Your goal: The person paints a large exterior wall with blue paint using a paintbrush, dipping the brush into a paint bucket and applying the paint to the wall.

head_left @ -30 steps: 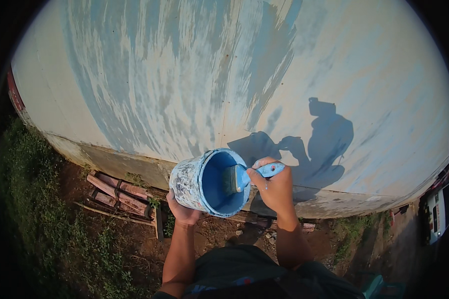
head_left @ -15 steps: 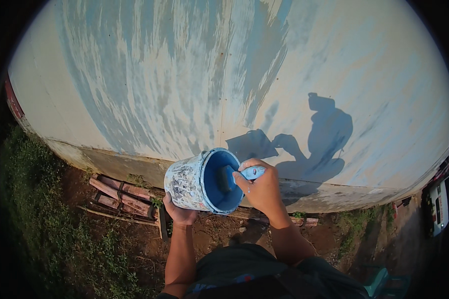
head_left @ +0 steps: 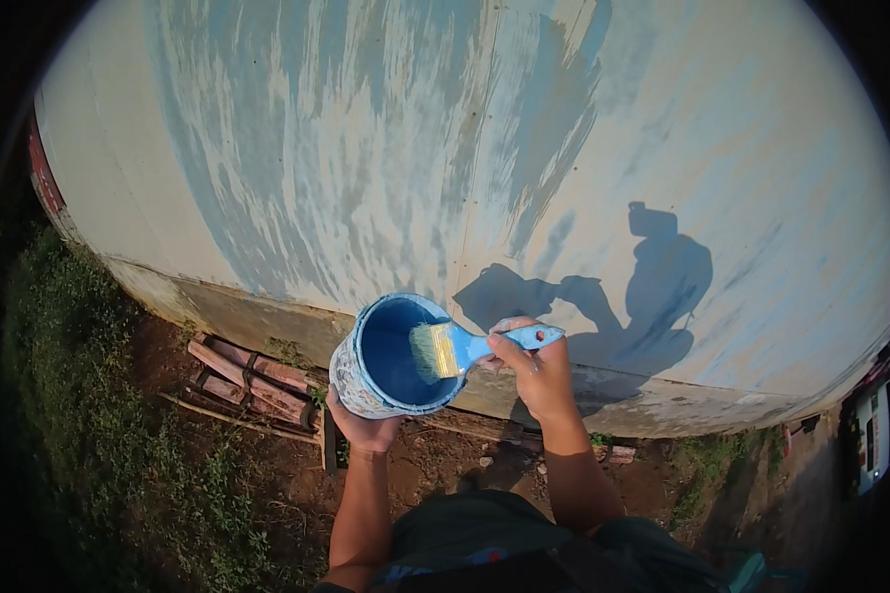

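Note:
My left hand [head_left: 364, 423] is closed round the lower left side of a paint-spattered bucket [head_left: 351, 381], holding it up with its mouth tilted toward me. Blue coats the inside of the bucket. In my right hand [head_left: 536, 371] is a wide paintbrush [head_left: 475, 346] with a blue handle, gripped between thumb and fingers. Its pale bristles hang over the bucket's opening, and the metal band lies across the right rim. Facing me is a pale wall [head_left: 386, 178] with streaky blue-grey brush strokes on its left and middle parts.
Reddish wooden planks [head_left: 257, 381] lie stacked on the ground at the left, beside green weeds [head_left: 99, 395]. A brownish base strip [head_left: 267, 321] runs along the wall's foot. At the far right stands a white vehicle [head_left: 870, 435]. My shadow [head_left: 663, 287] falls on the wall.
The brush has come up from deep inside the bucket toward its right rim, so its bristles now show. The bucket's mouth has turned more toward me.

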Action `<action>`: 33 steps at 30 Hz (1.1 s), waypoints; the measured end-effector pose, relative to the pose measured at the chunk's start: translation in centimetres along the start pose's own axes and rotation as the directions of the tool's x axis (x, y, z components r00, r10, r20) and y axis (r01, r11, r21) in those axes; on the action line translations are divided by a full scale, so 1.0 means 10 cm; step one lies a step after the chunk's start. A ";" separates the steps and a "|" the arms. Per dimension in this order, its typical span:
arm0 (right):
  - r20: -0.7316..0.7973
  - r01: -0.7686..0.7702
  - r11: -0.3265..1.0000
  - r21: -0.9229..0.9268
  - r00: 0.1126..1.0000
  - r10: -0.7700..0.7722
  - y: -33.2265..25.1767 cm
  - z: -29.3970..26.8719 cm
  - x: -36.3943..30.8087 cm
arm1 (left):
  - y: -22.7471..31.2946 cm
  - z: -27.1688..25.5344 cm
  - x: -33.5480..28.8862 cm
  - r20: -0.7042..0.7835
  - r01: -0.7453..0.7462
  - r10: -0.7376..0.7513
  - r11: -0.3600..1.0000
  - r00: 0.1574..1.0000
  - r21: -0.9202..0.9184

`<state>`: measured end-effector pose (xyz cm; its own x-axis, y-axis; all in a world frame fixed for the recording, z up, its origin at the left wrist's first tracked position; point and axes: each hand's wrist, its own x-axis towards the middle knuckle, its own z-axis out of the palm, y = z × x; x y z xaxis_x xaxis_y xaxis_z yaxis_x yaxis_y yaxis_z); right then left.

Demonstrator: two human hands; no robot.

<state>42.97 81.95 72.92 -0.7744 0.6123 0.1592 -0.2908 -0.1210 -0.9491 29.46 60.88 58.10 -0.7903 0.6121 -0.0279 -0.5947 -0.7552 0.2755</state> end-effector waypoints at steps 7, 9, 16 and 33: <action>0.063 0.082 0.996 0.024 0.995 -0.083 -0.05 0.03 -0.07 | 0.00 -0.08 -0.09 -0.042 0.018 -0.019 0.999 0.999 -0.029; 0.141 0.270 0.903 -0.335 0.962 -0.235 -0.06 0.04 -0.10 | 0.01 -0.07 -0.08 -0.045 0.026 -0.027 0.999 0.999 -0.025; 0.221 0.365 0.865 -0.344 0.927 -0.304 -0.12 0.11 -0.13 | -0.01 -0.12 -0.13 -0.021 0.063 -0.065 0.995 0.998 -0.074; 0.114 0.312 0.882 -0.353 0.950 -0.291 -0.23 -0.01 -0.20 | -0.09 -0.10 -0.01 0.003 0.157 -0.158 0.983 0.987 -0.090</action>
<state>45.30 81.08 74.75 -0.7153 0.5279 0.4580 -0.2995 0.3605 -0.8834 29.90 61.29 56.90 -0.6862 0.7242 -0.0682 -0.7225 -0.6675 0.1802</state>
